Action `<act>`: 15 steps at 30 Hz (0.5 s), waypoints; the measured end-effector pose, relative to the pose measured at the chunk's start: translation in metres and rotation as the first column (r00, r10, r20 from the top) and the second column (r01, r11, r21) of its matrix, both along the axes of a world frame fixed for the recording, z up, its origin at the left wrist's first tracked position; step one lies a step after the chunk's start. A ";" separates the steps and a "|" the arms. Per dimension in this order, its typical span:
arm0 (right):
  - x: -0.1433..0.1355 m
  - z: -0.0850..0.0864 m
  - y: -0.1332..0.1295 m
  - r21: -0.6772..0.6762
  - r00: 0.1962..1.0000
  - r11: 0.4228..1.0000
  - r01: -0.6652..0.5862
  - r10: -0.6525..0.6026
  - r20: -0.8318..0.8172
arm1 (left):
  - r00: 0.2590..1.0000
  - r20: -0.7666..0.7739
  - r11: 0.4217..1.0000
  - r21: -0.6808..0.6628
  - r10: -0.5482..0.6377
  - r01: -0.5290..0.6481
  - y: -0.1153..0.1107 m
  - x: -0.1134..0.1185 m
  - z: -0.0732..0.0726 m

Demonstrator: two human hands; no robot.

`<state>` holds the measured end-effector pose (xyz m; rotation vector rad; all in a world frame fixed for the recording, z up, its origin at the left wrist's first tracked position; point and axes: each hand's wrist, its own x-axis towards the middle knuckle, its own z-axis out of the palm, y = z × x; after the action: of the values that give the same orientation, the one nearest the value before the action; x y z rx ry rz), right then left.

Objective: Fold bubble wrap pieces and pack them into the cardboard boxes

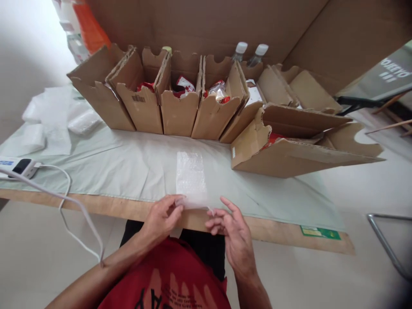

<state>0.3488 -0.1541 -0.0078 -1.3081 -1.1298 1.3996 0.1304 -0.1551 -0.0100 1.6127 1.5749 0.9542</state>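
Note:
A clear bubble-wrap bag [192,174] lies flat on the pale green cloth, its near end lifted at the table's front edge. My left hand [165,215] pinches the left corner of that near end between thumb and fingers. At the right corner, my right hand [230,225] has its index finger stretched out, while the other fingers are curled against the plastic edge. Whatever lies inside the bag, if anything, cannot be made out.
A row of cardboard bins [180,113] with red packets stands behind, and another cardboard bin [283,156] lies at right. Folded bubble-wrap bags [56,124] are piled at left. A white power strip [19,167] trails a cable [69,195] past my left forearm. Bottles [240,51] stand behind.

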 end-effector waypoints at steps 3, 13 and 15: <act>0.002 0.000 0.006 0.251 0.961 0.968 -0.002 -0.067 0.268 | 0.997 0.050 0.979 -0.200 0.056 -0.045 0.013 -0.004 0.005; -0.027 0.000 0.030 0.511 0.611 0.653 -0.558 -0.093 0.786 | 0.992 -0.125 0.983 -0.183 -0.010 -0.013 0.042 -0.002 0.000; -0.025 -0.008 0.034 0.447 0.554 0.661 -0.603 -0.057 0.831 | 0.983 -0.182 0.986 -0.166 -0.023 -0.007 0.045 -0.001 -0.003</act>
<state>0.3236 -0.1206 -0.0159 -1.1560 -2.3365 0.3346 0.1290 -0.1098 -0.0132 1.6247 1.7215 0.6656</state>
